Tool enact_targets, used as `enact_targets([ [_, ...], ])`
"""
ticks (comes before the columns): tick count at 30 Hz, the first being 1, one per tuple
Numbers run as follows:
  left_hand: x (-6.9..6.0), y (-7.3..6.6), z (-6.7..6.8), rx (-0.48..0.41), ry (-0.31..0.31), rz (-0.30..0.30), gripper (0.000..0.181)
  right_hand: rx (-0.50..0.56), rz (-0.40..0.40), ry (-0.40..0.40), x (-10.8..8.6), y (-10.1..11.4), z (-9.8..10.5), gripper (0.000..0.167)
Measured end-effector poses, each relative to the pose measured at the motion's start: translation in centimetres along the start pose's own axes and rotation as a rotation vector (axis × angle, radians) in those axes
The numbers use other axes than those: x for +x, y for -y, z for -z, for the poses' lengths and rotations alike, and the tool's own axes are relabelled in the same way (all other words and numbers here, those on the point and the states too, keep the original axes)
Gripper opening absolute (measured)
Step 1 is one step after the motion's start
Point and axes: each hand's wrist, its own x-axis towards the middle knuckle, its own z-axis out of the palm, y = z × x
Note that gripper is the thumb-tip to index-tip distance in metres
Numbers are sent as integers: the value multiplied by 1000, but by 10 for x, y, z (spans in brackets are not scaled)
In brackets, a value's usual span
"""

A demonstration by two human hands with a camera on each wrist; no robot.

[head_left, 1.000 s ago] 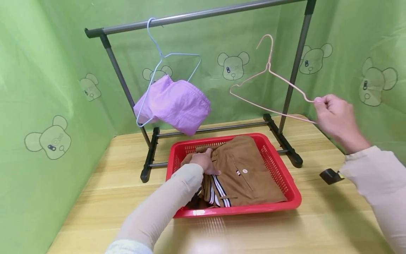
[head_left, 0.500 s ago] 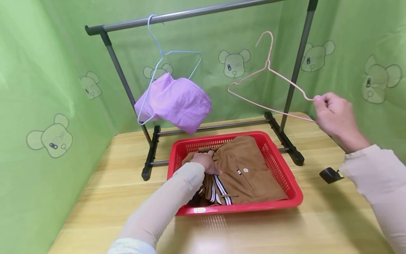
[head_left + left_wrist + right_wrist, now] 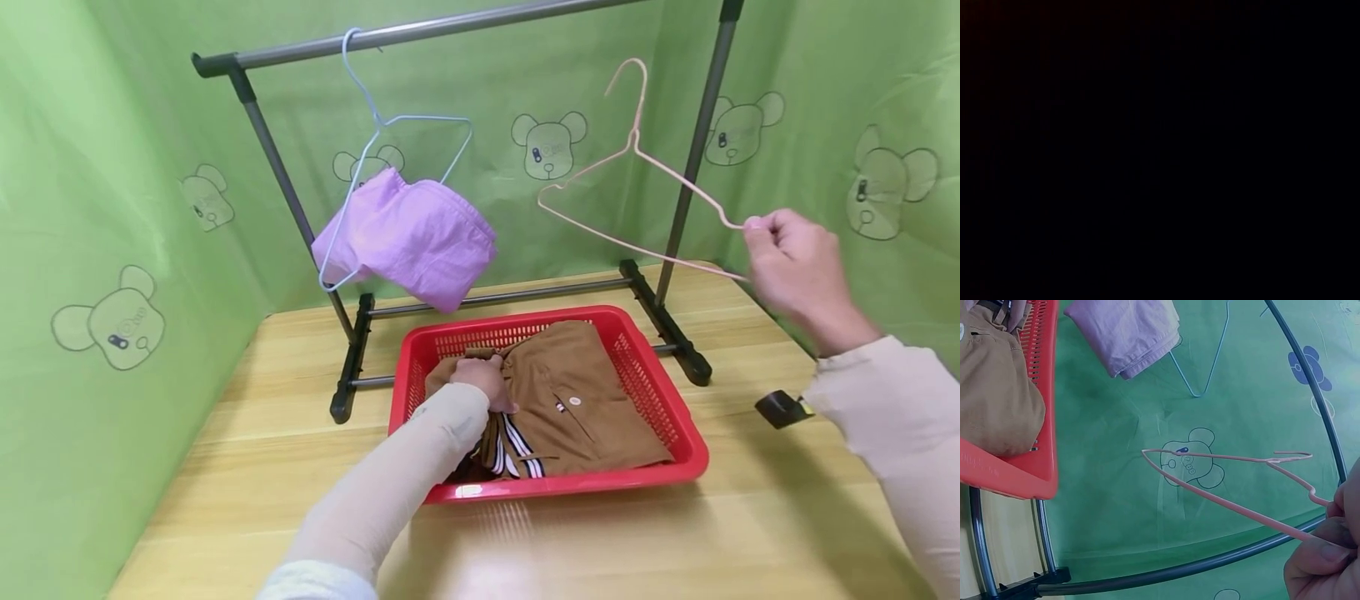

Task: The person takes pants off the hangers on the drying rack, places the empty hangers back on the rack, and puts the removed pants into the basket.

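Note:
In the head view my left hand (image 3: 483, 381) reaches into a red plastic basket (image 3: 566, 483). It grips the waist part of brown trousers (image 3: 570, 375), thumb on top; the other fingertips are partly hidden in the cloth. White-and-dark striped bands show beside the thumb. Off to the right, my right hand (image 3: 798, 271) pinches one end of a pink wire hanger (image 3: 678, 177), held up with its hook at the top and nothing on it. The right wrist view shows the thumb and fingers around the hanger's corner. The left wrist view is black.
A grey metal clothes rack (image 3: 442, 27) stands behind the basket. From its bar hangs a blue hanger (image 3: 367, 154) with a folded purple garment (image 3: 420, 237) over it. A small black object (image 3: 782, 409) is by the right sleeve. Green curtains surround the wooden table (image 3: 285, 467).
The head view has shifted slightly. The pink hanger is a touch higher against the curtain, and my left hand stays on the trousers with almost no movement.

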Motion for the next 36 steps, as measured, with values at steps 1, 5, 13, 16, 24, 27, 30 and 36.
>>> enact_targets([
  [1,0,0,-1,7,-11,0,84,-1,1,1,0,0,0,44],
  [5,-2,3,-2,-3,-30,-8,85,-8,8,-1,0,2,0,43],
  [13,-4,11,-1,-40,-30,-77,88,1,-10,4,-1,5,2,43],
  [16,-4,13,0,-48,-19,-76,90,3,-9,-11,-1,4,3,42],
  [24,-5,14,5,-108,16,-67,88,22,1,-23,-3,3,7,42],
  [27,-7,17,8,-203,41,-70,88,25,8,-30,-2,4,9,42],
  [30,-10,21,14,-284,58,-70,86,30,21,-47,-1,6,11,41],
  [36,-19,31,31,-353,18,-122,72,28,37,-86,0,12,14,36],
])
